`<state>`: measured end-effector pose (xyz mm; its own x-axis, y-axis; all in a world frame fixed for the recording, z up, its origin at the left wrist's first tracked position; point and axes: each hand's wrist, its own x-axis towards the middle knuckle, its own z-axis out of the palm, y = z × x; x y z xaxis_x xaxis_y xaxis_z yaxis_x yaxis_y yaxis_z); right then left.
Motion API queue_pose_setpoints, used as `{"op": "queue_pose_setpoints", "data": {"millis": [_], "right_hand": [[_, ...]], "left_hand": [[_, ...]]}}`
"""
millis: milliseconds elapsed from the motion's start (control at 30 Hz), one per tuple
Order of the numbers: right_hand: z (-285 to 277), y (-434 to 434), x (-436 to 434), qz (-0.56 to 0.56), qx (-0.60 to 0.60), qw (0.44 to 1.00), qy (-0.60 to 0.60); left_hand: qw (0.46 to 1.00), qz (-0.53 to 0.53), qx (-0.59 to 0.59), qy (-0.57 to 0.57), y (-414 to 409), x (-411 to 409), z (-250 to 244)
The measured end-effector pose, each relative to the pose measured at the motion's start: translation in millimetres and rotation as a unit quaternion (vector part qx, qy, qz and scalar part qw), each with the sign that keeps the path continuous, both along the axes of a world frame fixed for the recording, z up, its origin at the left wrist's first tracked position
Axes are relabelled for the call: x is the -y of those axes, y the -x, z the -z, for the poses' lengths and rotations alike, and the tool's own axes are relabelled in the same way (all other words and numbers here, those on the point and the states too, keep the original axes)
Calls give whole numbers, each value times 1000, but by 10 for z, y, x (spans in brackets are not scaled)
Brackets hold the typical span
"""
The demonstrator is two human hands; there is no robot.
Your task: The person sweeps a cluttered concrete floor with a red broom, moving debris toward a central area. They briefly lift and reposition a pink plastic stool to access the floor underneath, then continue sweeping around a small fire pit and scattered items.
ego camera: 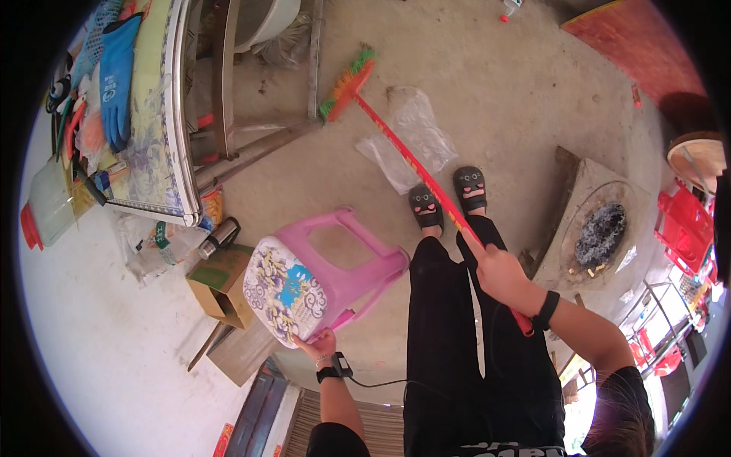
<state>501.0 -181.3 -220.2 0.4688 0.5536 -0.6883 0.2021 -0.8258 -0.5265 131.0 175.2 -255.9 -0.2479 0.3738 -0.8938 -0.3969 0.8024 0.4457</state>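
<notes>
My right hand (500,275) grips the red handle of a broom (414,163), which slants away across the floor. Green and orange bristles line its head (351,85), near the foot of the table frame. With my left hand (320,344) I hold the edge of a pink plastic stool (348,268). The stool is tilted, its flower-patterned seat turned to the left and its legs pointing right. A crumpled clear plastic bag (408,140) lies on the floor, partly behind the broom handle and in front of my feet.
At left, a table (151,165) bears a blue work glove (118,80). A steel thermos (220,237) and a cardboard box (223,285) stand by the wall. A low stove (599,234) with ash is at right. A red board (639,51) lies beyond, near a plastic bottle (512,7).
</notes>
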Motion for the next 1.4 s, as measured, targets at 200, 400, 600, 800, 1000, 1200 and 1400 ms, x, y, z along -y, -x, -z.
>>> {"op": "queue_pose_setpoints", "data": {"millis": [200,400,600,800,1000,1200,1400], "right_hand": [[-678,-34,455,-14,-73,997,24],[-1585,-449,435,103,-110,988,-25],[-1155,-1101,-195,2,17,995,-97],[-450,-1532,-1355,94,-153,966,-186],[-149,-1526,-1977,182,-337,895,-228],[-309,-1498,-1837,191,-386,871,-237],[-271,-1494,-1682,180,-392,879,-205]], "left_hand": [[1000,-4,11,2,-27,63,31],[999,19,13,-29,-124,164,13],[998,1,20,-58,-309,244,-87],[997,12,50,-60,-242,235,31],[997,-21,54,-54,-174,264,47],[996,-44,66,-45,-258,323,-28],[996,-48,55,-41,-288,355,-32]]}}
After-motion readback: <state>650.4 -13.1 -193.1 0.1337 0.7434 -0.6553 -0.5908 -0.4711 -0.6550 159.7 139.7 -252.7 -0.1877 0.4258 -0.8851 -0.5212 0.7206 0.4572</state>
